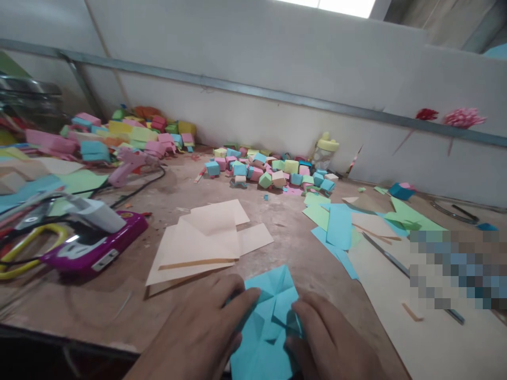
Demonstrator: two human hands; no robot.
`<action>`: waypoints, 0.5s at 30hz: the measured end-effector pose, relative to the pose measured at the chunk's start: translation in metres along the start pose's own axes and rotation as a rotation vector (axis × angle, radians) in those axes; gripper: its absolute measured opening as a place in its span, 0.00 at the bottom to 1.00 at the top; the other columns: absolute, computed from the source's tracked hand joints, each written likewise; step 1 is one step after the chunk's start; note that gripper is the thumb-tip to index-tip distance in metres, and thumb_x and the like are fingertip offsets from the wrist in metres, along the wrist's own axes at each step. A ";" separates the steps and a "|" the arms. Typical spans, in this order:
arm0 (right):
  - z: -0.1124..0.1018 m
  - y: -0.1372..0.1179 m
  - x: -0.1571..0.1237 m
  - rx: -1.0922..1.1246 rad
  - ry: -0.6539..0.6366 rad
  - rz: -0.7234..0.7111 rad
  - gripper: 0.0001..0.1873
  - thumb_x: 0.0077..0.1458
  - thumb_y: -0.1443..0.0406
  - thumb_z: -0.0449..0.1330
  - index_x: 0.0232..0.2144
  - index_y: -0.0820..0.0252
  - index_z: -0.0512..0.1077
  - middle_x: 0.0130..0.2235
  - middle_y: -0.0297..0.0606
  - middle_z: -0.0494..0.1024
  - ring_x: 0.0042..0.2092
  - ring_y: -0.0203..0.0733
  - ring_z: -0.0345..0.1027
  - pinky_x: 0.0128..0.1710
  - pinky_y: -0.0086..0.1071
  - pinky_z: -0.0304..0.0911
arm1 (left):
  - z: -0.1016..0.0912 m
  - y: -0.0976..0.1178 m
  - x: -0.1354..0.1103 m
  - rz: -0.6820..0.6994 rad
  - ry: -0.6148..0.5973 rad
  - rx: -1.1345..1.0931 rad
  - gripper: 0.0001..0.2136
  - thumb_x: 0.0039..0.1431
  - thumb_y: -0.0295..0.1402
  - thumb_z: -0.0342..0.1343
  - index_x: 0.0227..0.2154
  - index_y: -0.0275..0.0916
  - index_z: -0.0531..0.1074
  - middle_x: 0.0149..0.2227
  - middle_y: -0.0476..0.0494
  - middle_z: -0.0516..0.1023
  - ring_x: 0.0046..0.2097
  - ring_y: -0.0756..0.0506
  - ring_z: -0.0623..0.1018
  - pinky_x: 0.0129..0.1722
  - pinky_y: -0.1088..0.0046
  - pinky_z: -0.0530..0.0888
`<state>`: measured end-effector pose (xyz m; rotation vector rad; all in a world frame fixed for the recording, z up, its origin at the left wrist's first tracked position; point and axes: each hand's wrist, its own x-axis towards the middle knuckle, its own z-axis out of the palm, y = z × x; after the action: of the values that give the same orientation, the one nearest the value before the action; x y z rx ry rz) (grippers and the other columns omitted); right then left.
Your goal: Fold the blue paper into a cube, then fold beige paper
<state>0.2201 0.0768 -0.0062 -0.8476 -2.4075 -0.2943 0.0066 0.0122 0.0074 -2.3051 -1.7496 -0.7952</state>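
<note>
A sheet of light blue paper [269,316] with crossing creases and partly folded flaps lies at the table's near edge. My left hand [214,311] is closed on its left side, the thumb resting on the top face and the other fingers partly hidden. On the opposite side, my right hand [325,332] pinches a raised flap near the right edge, fingertips bent inward. Just beyond the left hand is a loose stack of cream paper sheets [206,237], one with a folded strip along its near edge.
A purple power strip [106,250] with a white plug sits left, near a pink glue gun [127,166] and yellow-handled scissors [35,240]. Small folded paper blocks [257,171] line the wall. Right are blue paper pieces [339,227] and a long metal blade [386,256] on cream paper.
</note>
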 end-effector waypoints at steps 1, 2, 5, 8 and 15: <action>0.000 0.002 0.002 -0.031 0.010 -0.060 0.14 0.61 0.66 0.47 0.40 0.64 0.72 0.41 0.49 0.79 0.40 0.49 0.76 0.35 0.40 0.74 | -0.002 0.000 0.001 0.030 0.051 0.006 0.18 0.50 0.25 0.44 0.43 0.46 0.67 0.39 0.49 0.75 0.36 0.46 0.75 0.33 0.72 0.72; 0.000 0.002 0.005 -0.060 0.018 -0.096 0.13 0.60 0.67 0.49 0.41 0.67 0.72 0.39 0.50 0.79 0.38 0.50 0.76 0.34 0.40 0.73 | -0.005 0.001 0.003 0.061 0.112 0.011 0.18 0.50 0.25 0.44 0.44 0.45 0.66 0.39 0.49 0.75 0.37 0.47 0.75 0.34 0.73 0.72; -0.004 0.001 0.013 -0.118 0.047 -0.176 0.12 0.58 0.72 0.51 0.41 0.67 0.72 0.35 0.47 0.80 0.32 0.44 0.75 0.29 0.34 0.71 | -0.014 0.005 0.011 0.047 0.088 -0.032 0.19 0.50 0.23 0.45 0.46 0.45 0.65 0.39 0.50 0.76 0.38 0.48 0.75 0.36 0.74 0.72; -0.009 -0.001 0.016 -0.097 0.080 -0.146 0.12 0.58 0.71 0.50 0.41 0.66 0.72 0.29 0.42 0.78 0.26 0.40 0.72 0.24 0.31 0.66 | -0.020 0.008 0.015 -0.045 -0.106 -0.146 0.15 0.55 0.24 0.44 0.41 0.48 0.67 0.35 0.52 0.74 0.36 0.49 0.75 0.33 0.75 0.71; -0.013 0.019 0.007 0.135 0.070 0.181 0.13 0.58 0.70 0.49 0.43 0.60 0.68 0.29 0.36 0.75 0.28 0.36 0.72 0.29 0.28 0.68 | -0.021 -0.013 0.005 -0.036 -0.222 -0.451 0.10 0.51 0.22 0.41 0.27 0.44 0.63 0.32 0.53 0.70 0.33 0.52 0.72 0.29 0.78 0.68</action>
<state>0.2336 0.0901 0.0088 -0.9687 -2.2393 -0.0883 -0.0110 0.0119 0.0254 -2.7467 -1.8605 -1.0722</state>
